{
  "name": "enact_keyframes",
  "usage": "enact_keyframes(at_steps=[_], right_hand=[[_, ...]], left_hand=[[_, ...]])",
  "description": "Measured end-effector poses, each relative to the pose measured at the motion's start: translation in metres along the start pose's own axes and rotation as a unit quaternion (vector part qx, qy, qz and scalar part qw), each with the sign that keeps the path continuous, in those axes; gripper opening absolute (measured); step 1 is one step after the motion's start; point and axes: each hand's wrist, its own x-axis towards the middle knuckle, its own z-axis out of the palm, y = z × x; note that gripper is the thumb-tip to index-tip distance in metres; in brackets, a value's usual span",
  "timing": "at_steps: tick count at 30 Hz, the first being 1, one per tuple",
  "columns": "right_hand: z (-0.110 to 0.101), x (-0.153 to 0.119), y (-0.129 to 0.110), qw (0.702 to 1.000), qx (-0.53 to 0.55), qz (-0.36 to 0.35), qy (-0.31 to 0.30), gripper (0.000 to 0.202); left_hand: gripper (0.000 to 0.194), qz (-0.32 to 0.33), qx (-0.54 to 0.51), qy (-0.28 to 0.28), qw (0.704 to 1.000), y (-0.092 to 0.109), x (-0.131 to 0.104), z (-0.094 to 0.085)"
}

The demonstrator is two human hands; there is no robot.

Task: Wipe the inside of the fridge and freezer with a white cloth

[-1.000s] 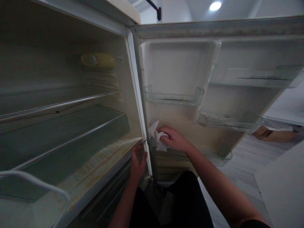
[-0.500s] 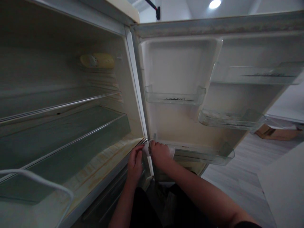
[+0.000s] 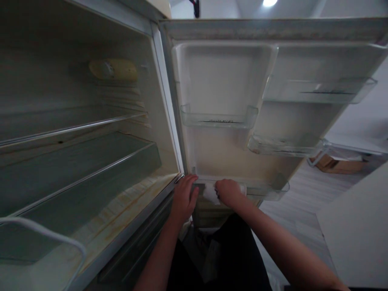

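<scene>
The fridge door (image 3: 224, 81) stands swung open to the right of the fridge compartment (image 3: 163, 161). My right hand (image 3: 229, 193) is closed around a white cloth or wipe (image 3: 211, 193) at the door's lower edge, near the bottom door bin (image 3: 269, 192). Part of the cloth hangs out to the left of the fingers. My left hand (image 3: 184, 197) rests by the hinge corner, fingers extended and thumb apart, its fingertips at the door's lower edge. It holds nothing that I can see.
Glass shelves (image 3: 75, 129) and a yellow light cover (image 3: 113, 70) are inside the stained compartment. A white cable (image 3: 45, 231) loops at lower left. Clear bins (image 3: 220, 119) line the door. A cardboard box (image 3: 341, 163) lies on the floor at right.
My right hand has moved right along the door's lower edge with the cloth, away from the hinge. My left hand has let go of the cloth's side and spread its fingers on the edge.
</scene>
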Motion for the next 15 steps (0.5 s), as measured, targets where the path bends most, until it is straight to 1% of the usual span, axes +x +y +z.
enact_keyframes(at_steps=[2, 4, 5, 7, 11, 13, 15], right_hand=[[0.004, -0.003, 0.015, 1.000, -0.019, 0.016, 0.012, 0.025], [0.009, -0.003, 0.021, 0.999, -0.027, 0.021, 0.034, 0.026], [0.012, -0.002, 0.019, 0.998, -0.028, 0.022, 0.045, 0.026], [0.015, 0.005, 0.008, 0.997, -0.029, 0.023, 0.067, 0.026], [0.020, 0.025, -0.032, 0.994, -0.005, -0.010, 0.113, 0.029], [0.022, 0.035, -0.049, 0.992, 0.018, -0.018, 0.123, 0.032], [0.022, 0.040, -0.057, 0.992, 0.032, -0.020, 0.121, 0.034]], left_hand=[[0.038, 0.018, 0.033, -0.043, 0.998, 0.001, 0.005, 0.007], [0.040, 0.023, 0.047, -0.059, 0.997, 0.001, 0.006, 0.015], [0.042, 0.024, 0.046, -0.059, 0.997, 0.000, 0.006, 0.019], [0.046, 0.024, 0.033, -0.052, 0.998, -0.001, 0.004, 0.024], [0.063, 0.029, 0.010, -0.038, 0.999, -0.005, 0.000, 0.032], [0.069, 0.028, 0.013, -0.032, 0.999, -0.006, 0.000, 0.034], [0.072, 0.023, 0.022, -0.030, 0.999, -0.007, 0.001, 0.035]])
